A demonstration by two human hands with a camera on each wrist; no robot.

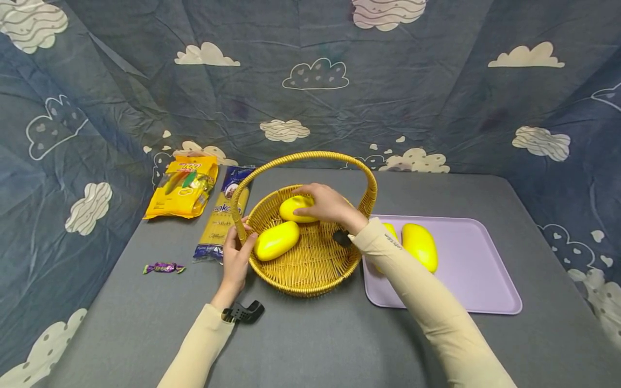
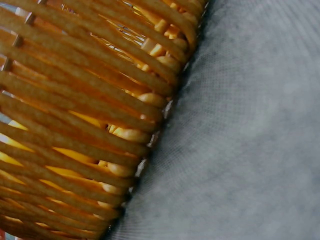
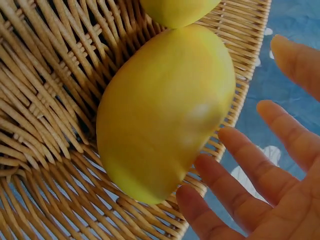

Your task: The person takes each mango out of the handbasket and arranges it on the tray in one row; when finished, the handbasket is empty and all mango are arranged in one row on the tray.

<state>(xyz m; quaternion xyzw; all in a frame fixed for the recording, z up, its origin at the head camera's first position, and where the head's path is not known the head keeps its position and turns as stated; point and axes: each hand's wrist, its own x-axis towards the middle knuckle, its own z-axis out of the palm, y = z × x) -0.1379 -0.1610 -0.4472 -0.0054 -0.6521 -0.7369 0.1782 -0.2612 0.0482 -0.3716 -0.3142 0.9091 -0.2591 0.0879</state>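
Note:
A yellow wicker basket (image 1: 303, 291) with a tall arched handle stands mid-table. Inside lie two yellow mangoes, one at the left (image 1: 276, 241) and one farther back (image 1: 292, 209). My left hand (image 1: 236, 261) grips the basket's left rim near the handle base, thumb on the inner side; the left wrist view shows only the wicker wall (image 2: 75, 100) from outside. Over the rear mango reaches my right hand (image 1: 326, 202). In the right wrist view its fingers (image 3: 240, 147) are spread beside that mango (image 3: 167, 110), some fingertips very close; contact is unclear.
At the right, a lilac tray (image 1: 477, 269) bears two more mangoes, one (image 1: 419, 247) partly and one (image 1: 391, 230) mostly behind my right sleeve. Left of the basket lie a blue-and-yellow pasta packet (image 1: 220, 215), a yellow candy bag (image 1: 181, 188) and a purple wrapped candy (image 1: 164, 268).

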